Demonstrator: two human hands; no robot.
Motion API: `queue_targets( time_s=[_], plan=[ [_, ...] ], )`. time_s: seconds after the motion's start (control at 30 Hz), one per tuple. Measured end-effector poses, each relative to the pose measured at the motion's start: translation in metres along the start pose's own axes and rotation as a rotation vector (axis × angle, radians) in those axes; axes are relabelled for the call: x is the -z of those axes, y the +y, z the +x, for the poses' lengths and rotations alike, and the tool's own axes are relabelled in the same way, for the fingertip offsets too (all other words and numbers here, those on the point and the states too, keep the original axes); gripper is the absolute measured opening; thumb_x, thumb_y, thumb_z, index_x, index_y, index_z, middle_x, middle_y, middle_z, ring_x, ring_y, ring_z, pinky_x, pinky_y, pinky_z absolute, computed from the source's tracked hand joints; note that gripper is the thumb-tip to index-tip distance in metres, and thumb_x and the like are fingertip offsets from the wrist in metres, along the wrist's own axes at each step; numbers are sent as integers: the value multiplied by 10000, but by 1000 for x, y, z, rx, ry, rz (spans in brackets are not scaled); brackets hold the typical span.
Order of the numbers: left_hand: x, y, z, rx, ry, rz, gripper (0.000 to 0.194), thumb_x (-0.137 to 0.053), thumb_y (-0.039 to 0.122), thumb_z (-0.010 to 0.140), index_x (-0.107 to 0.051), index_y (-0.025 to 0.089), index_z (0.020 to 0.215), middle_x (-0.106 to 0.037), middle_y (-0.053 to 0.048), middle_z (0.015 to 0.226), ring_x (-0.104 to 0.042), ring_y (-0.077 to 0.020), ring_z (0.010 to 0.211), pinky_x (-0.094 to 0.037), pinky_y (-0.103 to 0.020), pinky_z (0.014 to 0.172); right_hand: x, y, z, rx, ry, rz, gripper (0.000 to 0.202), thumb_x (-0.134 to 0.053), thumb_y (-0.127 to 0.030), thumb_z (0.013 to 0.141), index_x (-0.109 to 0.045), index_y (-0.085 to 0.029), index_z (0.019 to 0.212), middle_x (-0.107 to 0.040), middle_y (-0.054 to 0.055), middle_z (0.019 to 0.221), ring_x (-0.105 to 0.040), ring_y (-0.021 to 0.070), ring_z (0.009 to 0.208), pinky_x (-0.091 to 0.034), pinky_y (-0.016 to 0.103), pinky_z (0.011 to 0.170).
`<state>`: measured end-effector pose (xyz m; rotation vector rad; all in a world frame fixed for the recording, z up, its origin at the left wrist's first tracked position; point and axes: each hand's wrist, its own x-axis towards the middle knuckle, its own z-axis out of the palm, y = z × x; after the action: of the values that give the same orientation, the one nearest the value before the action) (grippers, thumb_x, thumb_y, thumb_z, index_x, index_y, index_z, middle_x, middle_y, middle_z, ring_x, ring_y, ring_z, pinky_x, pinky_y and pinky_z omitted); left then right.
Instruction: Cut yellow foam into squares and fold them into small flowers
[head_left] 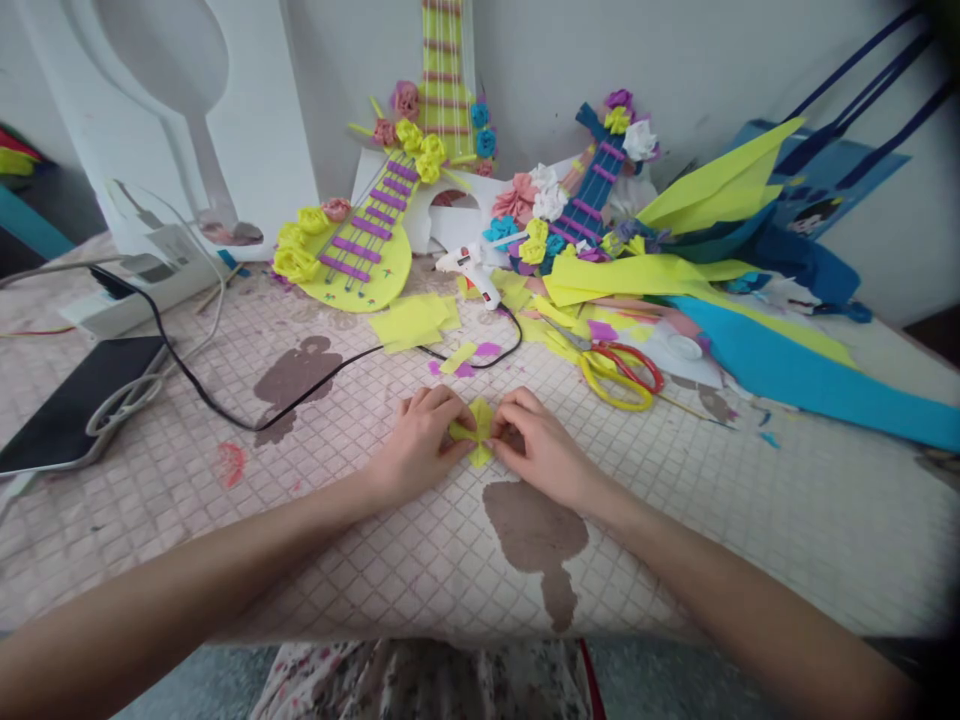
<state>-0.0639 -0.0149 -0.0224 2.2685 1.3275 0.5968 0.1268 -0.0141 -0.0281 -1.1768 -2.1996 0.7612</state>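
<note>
A small piece of yellow crepe paper [480,412], creased and spread like petals, is held just above the quilted tablecloth at the middle of the table. My left hand [421,440] pinches its left side between thumb and fingers. On the opposite side, my right hand [541,445] grips it the same way, with the fingertips close to the paper's centre. Beyond my hands lie several cut yellow paper pieces [411,322] and a small yellow strip [458,357]. My fingers partly hide the edges of the held paper.
Yellow-handled scissors [615,380] and a white glue gun [471,268] with a black cord lie beyond my hands. Paper-flowered guitar crafts [375,235] lean at the back. Blue crepe paper [787,365] spreads rightward. A tablet [82,400] and a power strip [142,285] are on the left.
</note>
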Motion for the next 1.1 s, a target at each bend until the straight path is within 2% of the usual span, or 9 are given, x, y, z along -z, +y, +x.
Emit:
queue_targets(
  time_s=[0.53,1.1],
  plan=[
    [1,3,0,18,-8,-42,39,-577,196,783,-591,208,818,-564,-20,953,-472,-209,962,-338,-396,847,-2,-2,-1,-3,11,-31,129,-564,-95,780,-493,-201,772,-462,32,885,-502,166,832,-458,318,734],
    [2,4,0,-4,-45,14,63,-610,253,777,-618,210,824,-553,-27,965,-457,-218,972,-329,-397,852,-1,-5,-2,-11,11,0,148,-558,-78,784,-501,-207,828,-462,27,914,-504,155,828,-453,301,733]
  ],
)
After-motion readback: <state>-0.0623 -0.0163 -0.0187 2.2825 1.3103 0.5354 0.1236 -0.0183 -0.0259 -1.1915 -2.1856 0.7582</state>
